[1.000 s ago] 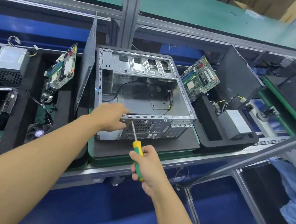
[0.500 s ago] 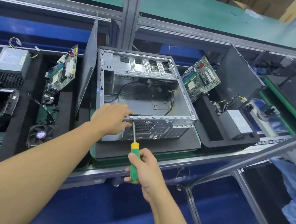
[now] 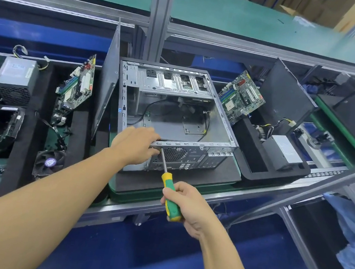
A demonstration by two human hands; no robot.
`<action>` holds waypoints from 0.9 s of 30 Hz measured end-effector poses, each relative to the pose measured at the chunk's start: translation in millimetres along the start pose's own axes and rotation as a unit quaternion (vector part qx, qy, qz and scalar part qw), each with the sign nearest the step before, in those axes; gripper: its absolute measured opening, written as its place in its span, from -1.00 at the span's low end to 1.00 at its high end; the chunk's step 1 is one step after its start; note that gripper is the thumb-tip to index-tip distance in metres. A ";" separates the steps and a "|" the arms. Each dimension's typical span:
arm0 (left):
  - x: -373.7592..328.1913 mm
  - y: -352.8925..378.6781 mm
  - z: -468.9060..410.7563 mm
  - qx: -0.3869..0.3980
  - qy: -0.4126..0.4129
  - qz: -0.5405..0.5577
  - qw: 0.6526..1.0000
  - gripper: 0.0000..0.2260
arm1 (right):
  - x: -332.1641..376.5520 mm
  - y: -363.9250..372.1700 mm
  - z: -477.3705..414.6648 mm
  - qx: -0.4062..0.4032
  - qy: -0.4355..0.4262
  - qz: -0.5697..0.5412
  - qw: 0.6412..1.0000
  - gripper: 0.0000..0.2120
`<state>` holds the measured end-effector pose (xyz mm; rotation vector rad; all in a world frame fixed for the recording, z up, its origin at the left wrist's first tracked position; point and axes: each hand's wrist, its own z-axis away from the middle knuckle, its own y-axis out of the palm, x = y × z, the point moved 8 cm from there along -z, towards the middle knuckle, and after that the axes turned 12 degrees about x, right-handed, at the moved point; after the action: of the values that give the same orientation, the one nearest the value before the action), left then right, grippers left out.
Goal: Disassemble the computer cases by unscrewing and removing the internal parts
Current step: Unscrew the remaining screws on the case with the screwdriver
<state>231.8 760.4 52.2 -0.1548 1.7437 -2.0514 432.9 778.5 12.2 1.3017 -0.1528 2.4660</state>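
Observation:
An open grey computer case (image 3: 218,122) lies on its side on a dark mat, with black cables loose inside. My left hand (image 3: 134,145) grips the near top edge of its rear panel at the left corner. My right hand (image 3: 186,205) holds a screwdriver (image 3: 169,186) with a yellow and green handle. The shaft slants up to the rear panel, and its tip sits beside my left fingers next to the round fan grille (image 3: 174,154).
A detached side panel (image 3: 105,90) leans left of the case. Trays at left hold a power supply (image 3: 16,76), a motherboard (image 3: 75,90) and a fan (image 3: 50,162). At right stand another motherboard (image 3: 241,97), a black panel (image 3: 287,98) and a power supply (image 3: 285,151).
The view has shifted slightly. Both hands stay in place, with the screwdriver tip held at the same spot on the rear panel.

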 end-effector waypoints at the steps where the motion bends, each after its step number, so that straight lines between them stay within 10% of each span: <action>1: 0.0 0.1 0.2 0.000 -0.001 0.001 1.000 -0.69 | 0.7 -3.7 -0.4 -0.024 -0.009 0.021 0.999 -0.85; 14: -0.2 -0.5 2.4 -0.001 -0.008 0.007 1.000 -0.71 | 0.3 5.5 0.6 0.056 0.021 -0.158 0.986 -0.57; 27: 0.5 -1.0 2.7 0.009 -0.013 0.012 1.000 -0.69 | -17.5 3.6 4.4 -0.027 -0.027 -0.113 0.993 -0.84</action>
<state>232.1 757.9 53.7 -0.1539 1.7031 -2.0383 444.1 769.6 0.7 1.2882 -0.0806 2.2242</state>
